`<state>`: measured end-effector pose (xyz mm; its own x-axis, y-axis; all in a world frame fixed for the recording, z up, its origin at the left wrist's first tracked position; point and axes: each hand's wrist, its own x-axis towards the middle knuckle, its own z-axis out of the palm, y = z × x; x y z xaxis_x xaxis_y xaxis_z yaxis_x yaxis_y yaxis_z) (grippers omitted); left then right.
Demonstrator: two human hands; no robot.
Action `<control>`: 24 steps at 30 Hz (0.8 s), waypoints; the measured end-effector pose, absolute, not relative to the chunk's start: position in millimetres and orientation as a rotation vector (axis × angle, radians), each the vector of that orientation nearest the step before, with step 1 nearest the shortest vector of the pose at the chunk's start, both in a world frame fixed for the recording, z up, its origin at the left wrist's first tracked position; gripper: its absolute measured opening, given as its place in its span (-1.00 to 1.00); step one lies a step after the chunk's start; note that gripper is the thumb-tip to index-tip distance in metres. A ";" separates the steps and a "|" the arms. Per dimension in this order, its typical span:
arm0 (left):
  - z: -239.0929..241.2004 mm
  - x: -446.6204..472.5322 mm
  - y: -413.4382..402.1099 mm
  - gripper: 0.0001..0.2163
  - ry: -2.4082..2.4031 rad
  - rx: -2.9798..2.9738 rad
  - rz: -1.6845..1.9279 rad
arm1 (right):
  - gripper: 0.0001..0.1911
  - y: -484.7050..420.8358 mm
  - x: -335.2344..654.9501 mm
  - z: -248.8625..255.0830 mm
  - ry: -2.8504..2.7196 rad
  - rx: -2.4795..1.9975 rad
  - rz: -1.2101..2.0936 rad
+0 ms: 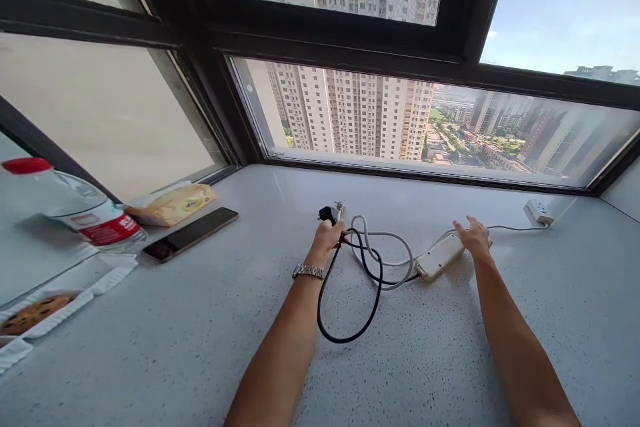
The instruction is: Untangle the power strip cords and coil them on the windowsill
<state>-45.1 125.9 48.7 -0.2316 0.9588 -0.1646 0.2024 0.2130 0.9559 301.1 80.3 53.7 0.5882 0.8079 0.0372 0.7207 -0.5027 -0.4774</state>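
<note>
We see a speckled grey sill point(210, 340) below a dark-framed window point(345, 47). Our left hand point(327, 237), a metal watch point(308, 271) on its wrist, is closed around a black cable point(373, 307) just behind its black plug point(327, 214), which projects past the knuckles toward 12 o'clock; a second, white plug point(340, 207) stands just beside it. The black cable hangs from the fist in a loop toward 6 o'clock. At 3 o'clock from this hand lies a white power strip point(439, 257), with a white cable point(385, 247) coiled between the two. Our right hand point(474, 237) rests open on the far end of the strip, fingers spread, gripping nothing. A thin white lead runs on toward 2 o'clock to a small white adapter point(539, 212). At 9 o'clock, well apart, lie a dark phone point(193, 233), a wrapped snack point(173, 205), a red-capped bottle point(75, 207) and a cookie point(33, 313) in a tray.
</note>
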 end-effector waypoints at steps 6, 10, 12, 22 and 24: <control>60.3 -56.0 125.3 -0.66 1.798 1.458 0.803 | -0.53 80.6 301.9 32.0 -1.367 -2.363 0.267; 89.3 -50.7 98.4 -0.59 1.832 1.777 0.784 | -0.39 72.1 291.3 32.6 -1.335 -2.411 0.173; 95.3 -36.0 73.1 -0.45 1.628 2.139 0.902 | -0.35 64.0 284.3 33.7 -1.337 -2.431 0.113; 55.9 51.6 3.4 -0.07 1.179 2.734 0.462 | -0.28 8.0 251.1 21.7 -1.608 -1.980 0.270; 50.1 69.2 2.0 -0.03 1.079 2.811 0.399 | -0.25 1.6 244.0 18.5 -1.579 -1.812 0.424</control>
